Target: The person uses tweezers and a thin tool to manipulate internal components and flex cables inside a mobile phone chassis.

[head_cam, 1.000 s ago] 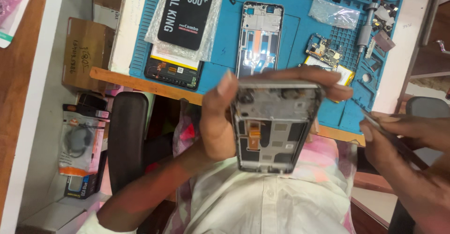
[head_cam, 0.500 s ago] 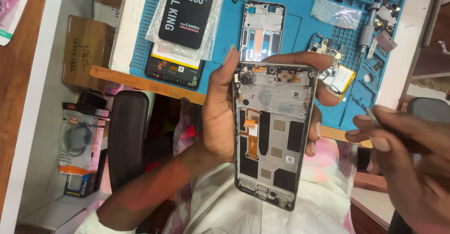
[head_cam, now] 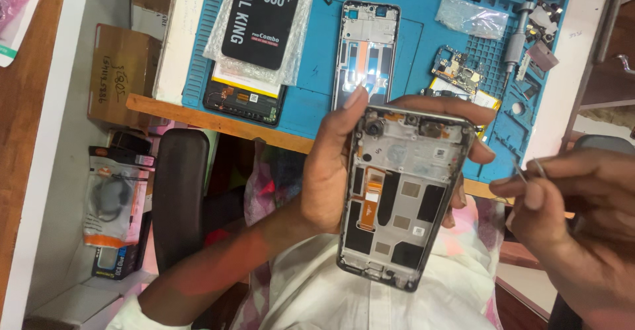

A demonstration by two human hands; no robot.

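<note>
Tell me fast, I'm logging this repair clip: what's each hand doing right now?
Left hand: closed around the opened phone frame, holding it up.
Right hand: pinching thin metal tweezers, clear of the phone.

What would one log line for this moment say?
left hand: grips opened phone frame, insides up | right hand: pinches tweezers beside it, apart | behind: blue repair mat, second frame

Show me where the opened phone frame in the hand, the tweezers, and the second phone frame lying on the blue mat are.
opened phone frame [head_cam: 403,191]: head view, on its orange flex cable area.
tweezers [head_cam: 521,171]: head view, on the thin metal tip.
second phone frame [head_cam: 369,45]: head view, on its middle, lying on the blue mat [head_cam: 317,59].
</note>
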